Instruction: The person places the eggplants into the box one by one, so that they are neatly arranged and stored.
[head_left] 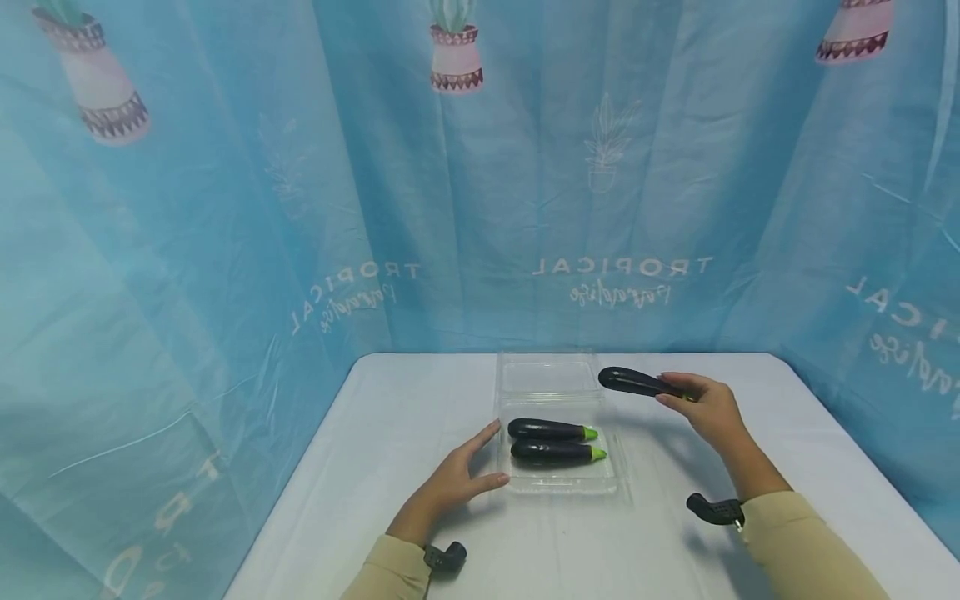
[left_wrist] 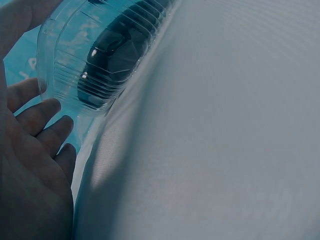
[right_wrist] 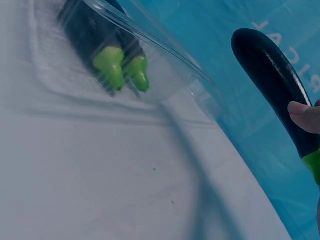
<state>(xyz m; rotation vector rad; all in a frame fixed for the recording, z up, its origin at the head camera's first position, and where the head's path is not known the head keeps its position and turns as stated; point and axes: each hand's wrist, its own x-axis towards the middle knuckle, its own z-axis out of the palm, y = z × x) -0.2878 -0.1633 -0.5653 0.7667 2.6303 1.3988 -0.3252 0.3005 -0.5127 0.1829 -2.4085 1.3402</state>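
Two dark eggplants with green stems lie side by side in a clear plastic container (head_left: 558,485); the nearer eggplant (head_left: 551,452) and the farther eggplant (head_left: 546,430) both have their stems to the right. My left hand (head_left: 453,479) touches the container's left side with its fingers spread, and in the left wrist view the fingers are loosely extended along the clear wall. My right hand (head_left: 708,408) pinches a third eggplant (head_left: 630,381) near its green stem end. That eggplant is raised above the table, right of the container, its rounded end pointing left.
The container's hinged lid (head_left: 547,375) lies folded back toward the far edge of the white table (head_left: 420,400). A blue printed curtain (head_left: 525,208) hangs behind the table and along both sides.
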